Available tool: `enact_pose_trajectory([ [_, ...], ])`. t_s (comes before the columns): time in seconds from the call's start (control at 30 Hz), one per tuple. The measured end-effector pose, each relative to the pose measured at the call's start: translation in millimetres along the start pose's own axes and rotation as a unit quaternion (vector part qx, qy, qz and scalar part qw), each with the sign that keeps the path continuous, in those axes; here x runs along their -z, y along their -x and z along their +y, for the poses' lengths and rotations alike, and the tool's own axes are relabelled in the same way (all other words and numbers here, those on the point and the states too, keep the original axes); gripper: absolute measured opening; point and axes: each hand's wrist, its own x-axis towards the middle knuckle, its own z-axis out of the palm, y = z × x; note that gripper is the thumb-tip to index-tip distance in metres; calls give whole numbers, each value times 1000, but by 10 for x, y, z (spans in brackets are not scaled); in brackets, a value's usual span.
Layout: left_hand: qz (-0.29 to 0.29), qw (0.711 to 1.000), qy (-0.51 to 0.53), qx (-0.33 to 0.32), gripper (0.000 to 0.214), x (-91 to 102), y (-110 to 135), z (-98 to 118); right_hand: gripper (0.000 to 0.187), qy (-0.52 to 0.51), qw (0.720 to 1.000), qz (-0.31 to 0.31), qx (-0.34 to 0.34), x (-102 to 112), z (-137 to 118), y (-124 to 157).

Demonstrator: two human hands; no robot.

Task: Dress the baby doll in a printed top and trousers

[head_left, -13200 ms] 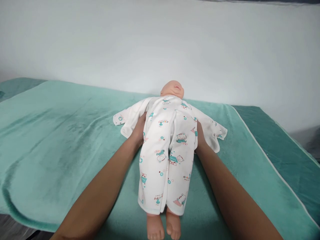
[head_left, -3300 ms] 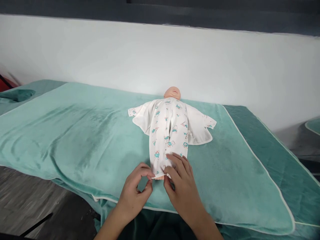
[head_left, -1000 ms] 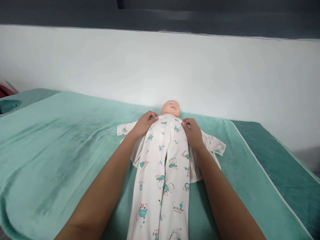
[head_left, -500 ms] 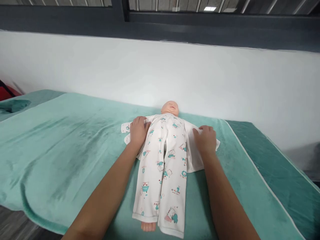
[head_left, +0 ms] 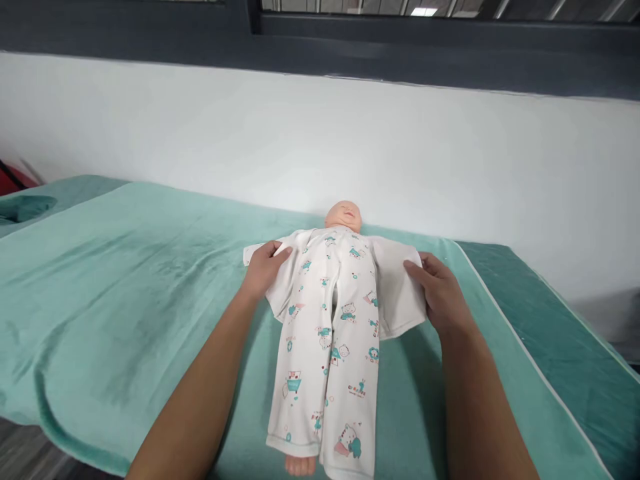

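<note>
A baby doll [head_left: 344,215] lies on its back on a teal blanket [head_left: 125,280], head toward the wall. It wears a white romper [head_left: 330,320] printed with teal cartoon animals, and one bare foot shows at the hem. My left hand [head_left: 263,267] rests on the romper's left sleeve, fingers bent over the cloth edge. My right hand [head_left: 440,293] lies at the right sleeve, whose end is folded inward, with the fingers pressed against its edge. Neither doll arm shows.
A white wall [head_left: 320,147] rises right behind the doll's head, with a dark window frame [head_left: 320,47] above. Under the blanket lies a darker teal cover [head_left: 565,333], showing on the right. A teal bundle [head_left: 23,208] sits at far left.
Both hands have slid outward from the doll's chest onto the sleeves. The right sleeve end, spread flat half a second ago, is now folded inward.
</note>
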Motion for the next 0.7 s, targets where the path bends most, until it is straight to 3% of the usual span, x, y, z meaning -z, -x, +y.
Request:
enact_pose_trajectory([
  [0.07, -44, 987, 155, 17, 37, 3, 64, 121, 32, -74, 994, -57, 49, -160, -158, 102],
  [0.1, -77, 976, 202, 20, 40, 13, 105, 174, 32, -74, 989, -115, 61, -230, -215, 152],
  [0.17, -163, 959, 233, 10, 41, 52, 187, 247, 31, -60, 966, -246, 57, -324, -274, 227],
  [0.23, -261, 938, 229, -10, 39, 101, 248, 274, 30, -76, 946, -312, 47, -351, -264, 257],
  [0.27, -300, 925, 234, -18, 40, 121, 265, 274, 27, -96, 948, -301, 46, -347, -242, 256],
  [0.33, -336, 906, 257, -25, 44, 140, 272, 268, 19, -130, 965, -220, 54, -339, -187, 235],
  [0.4, -310, 908, 279, -27, 43, 120, 253, 268, 13, -128, 981, -128, 70, -365, -145, 209],
  [0.47, -248, 930, 270, -37, 37, 68, 232, 287, 10, -89, 989, -66, 99, -442, -127, 190],
  [0.57, -182, 959, 205, -66, 28, -31, 237, 345, 9, -2, 990, -24, 136, -619, -138, 157],
  [0.7, -200, 958, 119, -167, 27, -134, 327, 452, 11, 125, 972, 4, 200, -826, -174, 27],
])
